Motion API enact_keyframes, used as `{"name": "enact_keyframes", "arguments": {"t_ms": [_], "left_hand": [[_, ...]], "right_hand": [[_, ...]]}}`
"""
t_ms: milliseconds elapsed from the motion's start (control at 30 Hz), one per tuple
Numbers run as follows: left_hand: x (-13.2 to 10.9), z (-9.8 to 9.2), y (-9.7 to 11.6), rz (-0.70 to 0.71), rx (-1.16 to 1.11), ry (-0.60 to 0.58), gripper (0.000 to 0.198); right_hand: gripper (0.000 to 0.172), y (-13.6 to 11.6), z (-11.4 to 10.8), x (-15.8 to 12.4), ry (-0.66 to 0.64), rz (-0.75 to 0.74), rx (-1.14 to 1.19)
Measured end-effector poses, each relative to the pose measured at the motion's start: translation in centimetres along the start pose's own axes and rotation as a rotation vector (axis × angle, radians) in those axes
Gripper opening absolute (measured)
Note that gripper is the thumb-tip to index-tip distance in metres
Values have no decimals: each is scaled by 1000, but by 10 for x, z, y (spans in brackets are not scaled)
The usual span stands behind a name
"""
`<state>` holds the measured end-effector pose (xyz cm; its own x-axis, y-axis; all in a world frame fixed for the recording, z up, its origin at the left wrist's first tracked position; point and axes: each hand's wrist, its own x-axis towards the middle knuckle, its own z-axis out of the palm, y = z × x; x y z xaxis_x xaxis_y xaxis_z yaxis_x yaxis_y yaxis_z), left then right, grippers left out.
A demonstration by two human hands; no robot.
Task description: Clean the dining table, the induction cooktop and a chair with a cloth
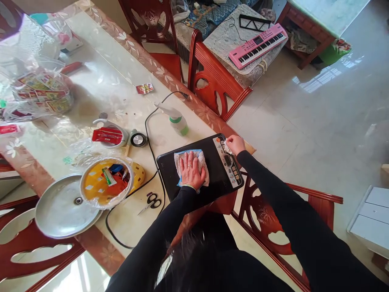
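Observation:
A black induction cooktop (212,178) with a light control panel (228,162) lies at the table's near corner. On its dark surface is a pale cleaning cloth (204,162) with blue edging. My left hand (192,170) lies flat on that cloth, fingers stretched out and slightly spread. At the panel's upper right edge, my right hand (236,144) is closed around a crumpled white tissue (226,147), which touches the panel. Just beyond the cooktop stands a white and green spray bottle (178,121).
Left of the cooktop are scissors (150,203), a black power cord (146,125), a yellow basket (88,182) of small items, a metal pot lid (60,209) and a white container (117,136). Wooden chairs (212,77) surround the table. A pink keyboard (258,45) lies beyond.

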<state>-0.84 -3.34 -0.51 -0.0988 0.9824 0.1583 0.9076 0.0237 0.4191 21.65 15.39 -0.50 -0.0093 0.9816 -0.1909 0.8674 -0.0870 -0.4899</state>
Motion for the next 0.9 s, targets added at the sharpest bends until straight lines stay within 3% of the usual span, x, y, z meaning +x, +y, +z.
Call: {"name": "enact_keyframes", "arguments": {"t_ms": [133,200,267,433,500,567,733,800,900], "left_hand": [[0,0,0,-15,-5,-22,45],[0,0,1,-19,-10,-26,46],[0,-1,1,-24,-25,-27,46],[1,-3,3,-39,-49,-30,47],[2,-3,3,-39,-39,-27,46],[2,-3,4,-30,-31,-26,47],[1,-2,4,-24,-18,-25,47],[2,-3,5,-21,-18,-16,46],[2,-3,7,-23,-26,-9,45]], "right_hand": [[12,-28,4,38,30,-2,40],[13,-28,6,33,58,-21,66],[13,-11,7,2,93,-54,93],[12,53,4,-114,111,-5,172],[11,60,3,-129,108,36,173],[12,51,2,-114,98,48,146],[12,13,-1,-46,79,37,86],[13,17,-2,-52,74,36,84],[12,37,-3,-87,61,49,89]]}}
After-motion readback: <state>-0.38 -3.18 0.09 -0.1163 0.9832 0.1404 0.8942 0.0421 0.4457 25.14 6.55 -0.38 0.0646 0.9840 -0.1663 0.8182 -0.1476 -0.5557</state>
